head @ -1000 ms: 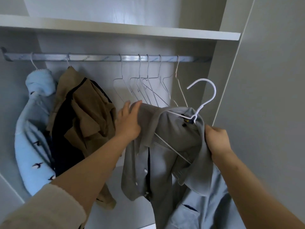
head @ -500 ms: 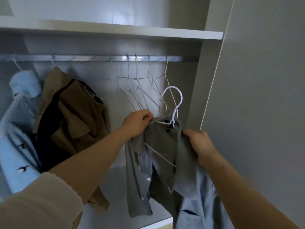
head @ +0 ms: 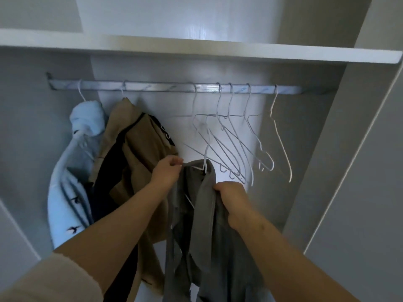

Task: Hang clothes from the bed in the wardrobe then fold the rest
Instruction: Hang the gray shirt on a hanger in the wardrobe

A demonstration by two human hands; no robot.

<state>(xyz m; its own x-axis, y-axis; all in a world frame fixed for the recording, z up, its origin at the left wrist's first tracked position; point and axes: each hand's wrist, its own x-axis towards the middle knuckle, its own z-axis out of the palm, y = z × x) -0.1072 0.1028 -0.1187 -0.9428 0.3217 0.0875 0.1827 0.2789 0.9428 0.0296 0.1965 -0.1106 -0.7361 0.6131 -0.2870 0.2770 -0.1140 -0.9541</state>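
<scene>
My left hand (head: 168, 171) pinches the grey shirt (head: 196, 236) at the collar, beside the white hanger (head: 205, 153) inside it. My right hand (head: 231, 199) is fisted round the shirt front. The shirt sits below the middle of the rail (head: 152, 87), between the tan jacket (head: 139, 149) and the empty hangers (head: 239, 149); can't tell if its hook is on the rail.

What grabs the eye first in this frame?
Centre: a grey shirt on a white hanger below the rail, left hand pinching at its collar, right hand gripping fabric lower. Empty wire hangers hang to its right; a light blue garment and tan jacket hang left.
</scene>
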